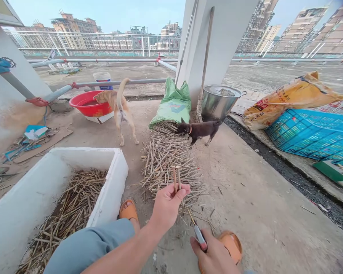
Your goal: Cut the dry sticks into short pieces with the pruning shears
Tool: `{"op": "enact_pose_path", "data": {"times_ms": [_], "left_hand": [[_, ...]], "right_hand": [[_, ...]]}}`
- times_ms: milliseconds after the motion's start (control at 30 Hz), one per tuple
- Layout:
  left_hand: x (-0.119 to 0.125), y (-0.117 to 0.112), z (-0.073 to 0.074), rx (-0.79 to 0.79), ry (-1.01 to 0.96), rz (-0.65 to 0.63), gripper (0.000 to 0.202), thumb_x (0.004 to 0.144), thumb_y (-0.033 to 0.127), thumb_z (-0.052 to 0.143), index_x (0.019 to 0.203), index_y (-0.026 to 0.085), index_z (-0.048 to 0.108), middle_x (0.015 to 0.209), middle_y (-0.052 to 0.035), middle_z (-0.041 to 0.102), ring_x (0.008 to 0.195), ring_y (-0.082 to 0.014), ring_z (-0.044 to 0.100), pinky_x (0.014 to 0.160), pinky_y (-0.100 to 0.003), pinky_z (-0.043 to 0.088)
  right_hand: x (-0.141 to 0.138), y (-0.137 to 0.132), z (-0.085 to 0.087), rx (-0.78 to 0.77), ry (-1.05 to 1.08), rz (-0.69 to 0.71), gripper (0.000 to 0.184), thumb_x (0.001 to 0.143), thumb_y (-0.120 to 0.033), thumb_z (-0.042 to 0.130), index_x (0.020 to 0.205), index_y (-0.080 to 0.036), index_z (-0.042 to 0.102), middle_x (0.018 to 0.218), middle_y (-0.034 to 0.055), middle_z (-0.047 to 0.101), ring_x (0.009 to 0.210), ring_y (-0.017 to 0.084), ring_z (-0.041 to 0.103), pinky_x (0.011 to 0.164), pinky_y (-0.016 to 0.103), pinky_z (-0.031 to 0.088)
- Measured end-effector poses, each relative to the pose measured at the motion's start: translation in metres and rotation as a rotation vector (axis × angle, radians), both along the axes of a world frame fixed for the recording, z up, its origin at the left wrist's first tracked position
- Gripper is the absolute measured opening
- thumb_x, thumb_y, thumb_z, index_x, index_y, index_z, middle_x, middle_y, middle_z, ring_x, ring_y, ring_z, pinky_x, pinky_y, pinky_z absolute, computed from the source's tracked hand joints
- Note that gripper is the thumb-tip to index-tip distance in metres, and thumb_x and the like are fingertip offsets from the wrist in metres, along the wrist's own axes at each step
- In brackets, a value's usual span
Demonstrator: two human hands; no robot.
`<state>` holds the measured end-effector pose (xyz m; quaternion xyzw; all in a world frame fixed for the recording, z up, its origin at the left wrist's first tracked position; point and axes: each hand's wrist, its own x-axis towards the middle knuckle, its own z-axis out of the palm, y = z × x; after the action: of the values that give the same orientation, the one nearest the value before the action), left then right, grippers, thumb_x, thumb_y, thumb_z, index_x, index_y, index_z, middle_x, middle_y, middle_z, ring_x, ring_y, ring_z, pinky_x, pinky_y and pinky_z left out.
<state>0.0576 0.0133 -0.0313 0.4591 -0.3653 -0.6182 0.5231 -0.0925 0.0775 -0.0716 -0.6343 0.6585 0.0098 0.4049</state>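
Note:
My left hand (166,207) is closed around a couple of short dry sticks (174,178), their cut ends pointing up. In my right hand (217,253), lower and to the right, is a knife (199,236) with a silver and red handle. Its thin blade points up and left, close to the lower ends of the sticks; whether it touches them I cannot tell. Beyond my hands spreads a pile of cut sticks (167,160), spilling from a green woven sack (174,104). A white foam box (118,171) at left holds more sticks (74,201).
A dark puppy (202,130) stands at the pile's right edge. A tan dog (122,110) leans over a red basin (87,108). Near the pillar (214,42) are a broom (205,57) and a metal pot (217,104). A blue crate (311,133) and yellow sack (291,99) lie right.

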Motion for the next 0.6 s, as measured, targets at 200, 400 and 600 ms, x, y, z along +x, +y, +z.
{"op": "enact_pose_path", "data": {"times_ms": [200, 400, 600], "left_hand": [[-0.002, 0.004, 0.0, -0.004, -0.091, 0.001, 0.024, 0.078, 0.034, 0.058, 0.09, 0.015, 0.066, 0.098, -0.0086, 0.068, 0.095, -0.0203, 0.062, 0.092, -0.036, 0.046], [-0.006, 0.007, 0.002, 0.044, 0.03, 0.114, 0.023, 0.077, 0.034, 0.06, 0.087, 0.014, 0.065, 0.098, -0.0084, 0.068, 0.097, -0.0204, 0.062, 0.094, -0.036, 0.046], [0.01, -0.006, 0.007, 0.338, 0.193, 0.349, 0.011, 0.082, 0.017, 0.053, 0.09, 0.012, 0.06, 0.101, -0.0108, 0.066, 0.094, -0.019, 0.064, 0.089, -0.034, 0.051]], "right_hand": [[0.003, -0.001, 0.003, 0.041, 0.008, -0.038, 0.022, 0.082, -0.039, 0.036, 0.066, -0.025, 0.033, 0.065, 0.0037, 0.057, 0.066, 0.022, 0.052, 0.061, 0.032, 0.032], [0.016, -0.004, -0.013, 0.313, -0.43, -0.653, 0.033, 0.076, -0.054, 0.045, 0.065, -0.023, 0.043, 0.053, -0.0022, 0.049, 0.042, 0.013, 0.047, 0.041, 0.027, 0.037], [0.004, -0.013, -0.063, 0.286, -0.549, -0.843, 0.031, 0.076, -0.051, 0.049, 0.066, -0.023, 0.039, 0.047, -0.0063, 0.041, 0.036, 0.011, 0.04, 0.037, 0.025, 0.037]]}}
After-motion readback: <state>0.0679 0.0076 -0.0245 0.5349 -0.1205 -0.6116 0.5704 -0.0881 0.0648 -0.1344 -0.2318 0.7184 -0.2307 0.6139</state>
